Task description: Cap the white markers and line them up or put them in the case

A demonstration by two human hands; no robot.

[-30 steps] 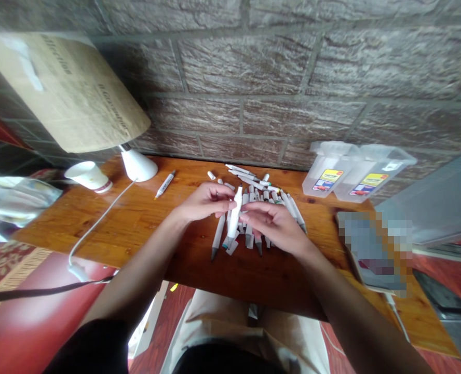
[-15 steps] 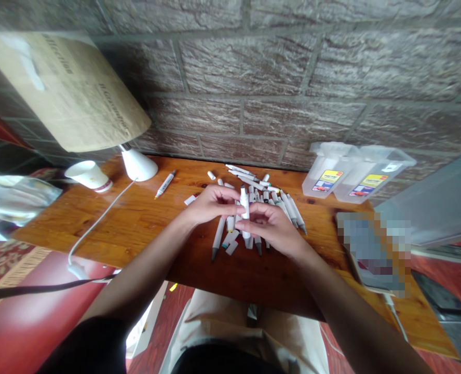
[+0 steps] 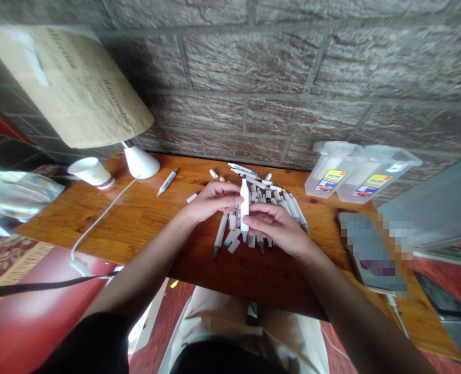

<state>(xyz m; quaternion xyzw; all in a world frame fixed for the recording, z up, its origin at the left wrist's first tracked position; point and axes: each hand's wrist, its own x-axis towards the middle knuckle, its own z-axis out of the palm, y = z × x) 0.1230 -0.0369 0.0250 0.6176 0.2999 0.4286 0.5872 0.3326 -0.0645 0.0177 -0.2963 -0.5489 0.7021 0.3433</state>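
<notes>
The left hand (image 3: 212, 201) has its thumb and fingers clamped on the upper part of a white marker (image 3: 245, 206), and the right hand (image 3: 276, 223) has its fingers clamped on the lower part. The white marker is held over a pile of loose markers (image 3: 293, 206) on the bench (image 3: 129, 223), its dark end toward twelve o'clock. Out from it, a small cap (image 3: 214, 173) lies toward eleven, a lone marker (image 3: 168, 181) toward ten, with a lamp (image 3: 142, 162) beyond. A paper cup (image 3: 90, 172) sits between nine and ten, two plastic boxes (image 3: 326, 174) between two and three, and a blurred-out flat device (image 3: 370, 254) near four.
</notes>
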